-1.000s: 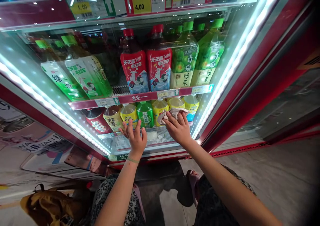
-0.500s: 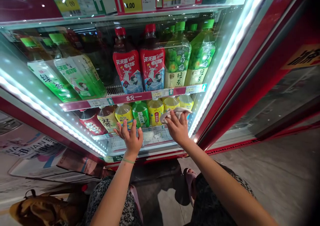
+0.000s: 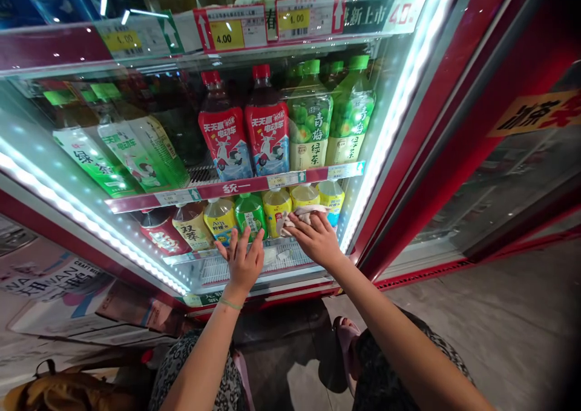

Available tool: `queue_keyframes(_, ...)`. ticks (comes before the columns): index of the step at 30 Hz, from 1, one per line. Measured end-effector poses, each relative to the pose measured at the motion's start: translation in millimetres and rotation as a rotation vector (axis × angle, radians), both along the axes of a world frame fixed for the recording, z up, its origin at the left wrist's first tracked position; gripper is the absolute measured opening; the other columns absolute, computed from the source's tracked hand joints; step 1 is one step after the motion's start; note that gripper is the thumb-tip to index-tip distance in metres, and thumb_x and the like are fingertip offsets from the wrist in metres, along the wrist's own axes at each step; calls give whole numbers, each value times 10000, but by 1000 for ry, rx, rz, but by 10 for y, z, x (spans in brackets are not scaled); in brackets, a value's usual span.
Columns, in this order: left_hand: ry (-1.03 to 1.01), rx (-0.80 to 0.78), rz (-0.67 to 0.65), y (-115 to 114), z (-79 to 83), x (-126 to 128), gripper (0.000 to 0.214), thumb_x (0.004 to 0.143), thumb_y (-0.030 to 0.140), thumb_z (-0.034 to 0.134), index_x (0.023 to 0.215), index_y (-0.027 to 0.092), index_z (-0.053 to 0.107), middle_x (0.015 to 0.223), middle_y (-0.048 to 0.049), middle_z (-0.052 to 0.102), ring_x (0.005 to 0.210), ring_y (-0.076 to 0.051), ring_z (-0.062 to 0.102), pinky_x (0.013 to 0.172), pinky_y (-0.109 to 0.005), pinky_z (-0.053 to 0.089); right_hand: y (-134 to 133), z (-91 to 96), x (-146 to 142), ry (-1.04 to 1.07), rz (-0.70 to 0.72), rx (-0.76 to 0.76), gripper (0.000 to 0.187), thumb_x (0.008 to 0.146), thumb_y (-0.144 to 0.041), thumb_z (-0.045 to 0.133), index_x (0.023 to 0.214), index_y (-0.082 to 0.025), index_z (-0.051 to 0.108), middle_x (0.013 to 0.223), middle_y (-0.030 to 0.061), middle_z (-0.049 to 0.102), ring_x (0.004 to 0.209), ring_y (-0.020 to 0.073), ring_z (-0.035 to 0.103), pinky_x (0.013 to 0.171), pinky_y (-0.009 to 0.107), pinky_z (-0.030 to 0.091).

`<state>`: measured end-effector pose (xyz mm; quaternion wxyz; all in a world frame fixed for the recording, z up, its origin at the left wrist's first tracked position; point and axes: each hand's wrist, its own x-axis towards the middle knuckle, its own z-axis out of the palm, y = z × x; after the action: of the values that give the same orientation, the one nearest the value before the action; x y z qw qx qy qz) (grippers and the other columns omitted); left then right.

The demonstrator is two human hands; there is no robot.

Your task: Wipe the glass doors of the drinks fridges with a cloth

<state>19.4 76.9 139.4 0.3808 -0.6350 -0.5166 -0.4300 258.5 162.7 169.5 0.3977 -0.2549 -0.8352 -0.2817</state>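
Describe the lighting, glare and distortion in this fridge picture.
Head view: the LED strips blow out white; glare spots dot the top rail; the wide lens bows the shelf rail and door frame; the right edge fades dark; left hand and right hand look sharp.

Glossy plastic bottles (image 3: 267, 138), soft crumpled cloth (image 3: 297, 216)

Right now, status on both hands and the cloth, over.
Left hand open, fingers spread at the green bottle. Right hand flat on the cloth, against the yellow bottles. Price rail just above both.
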Motion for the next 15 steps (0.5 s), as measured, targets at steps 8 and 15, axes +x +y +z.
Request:
queue_keyframes(8,94,-62,-53,24,121,-8,496,909,202,686,1379,353,645,1387,-77,666,1500,-302,423,1305,-608,-10,78,-171,217,130,-103,38,422,921,-213,666,1312,-372,662,1614,-62,461,1526,327,342,1258,637,307)
queue_keyframes(15,161,-20,-123,226,462,277,522,905,158,669,1392,343,632,1362,-66,690,1452,-262,494,1316,-547,-7,242,-175,436,370,-221,43,485,941,-220,616,1415,-319,595,1675,10,365,1580,382,214,1219,715,307)
